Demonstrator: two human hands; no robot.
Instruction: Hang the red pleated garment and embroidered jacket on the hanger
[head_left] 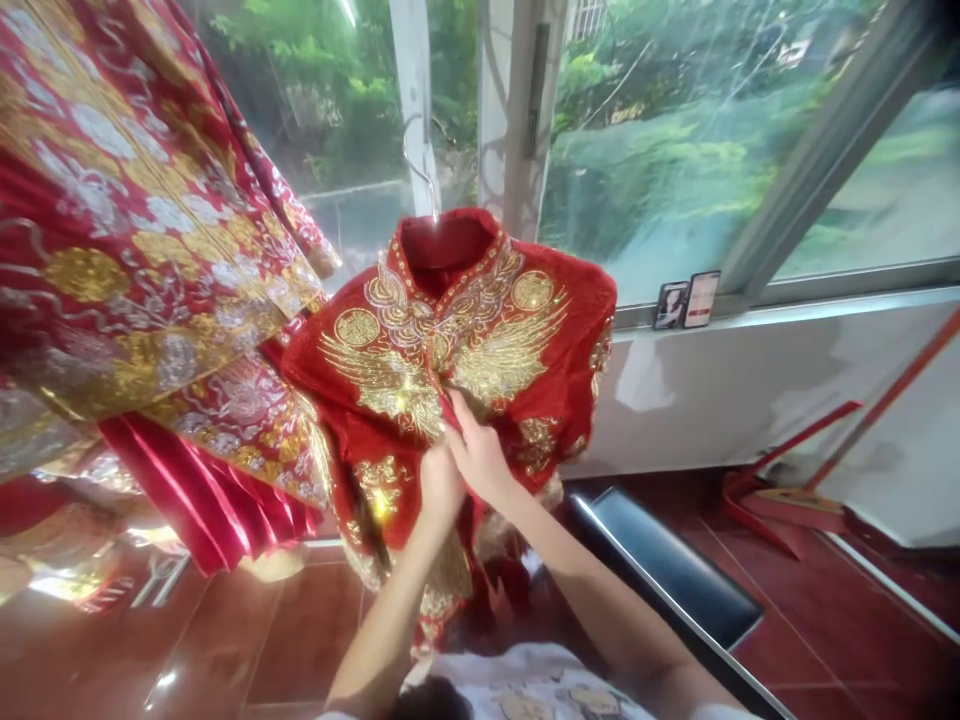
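Observation:
A red jacket (pixel 442 470) with gold and silver embroidery hangs in front of me on a metal hanger (pixel 424 175), its hook rising above the stand-up collar. Both my hands meet at its front edges, just under the gold wing pattern. My left hand (pixel 441 480) is closed on the front edge of the jacket. Pressed close beside it and slightly higher, my right hand (pixel 478 455) pinches the same front opening with thumb and finger. The collar is parted above them, and whatever fastening lies beneath my fingers is hidden.
More red embroidered garments (pixel 157 230) hang at the left. Two phones (pixel 701 298) lean on the window sill at the right. Below them stand a black padded bench (pixel 675 570) and a red dustpan (pixel 787 500) on the tiled floor.

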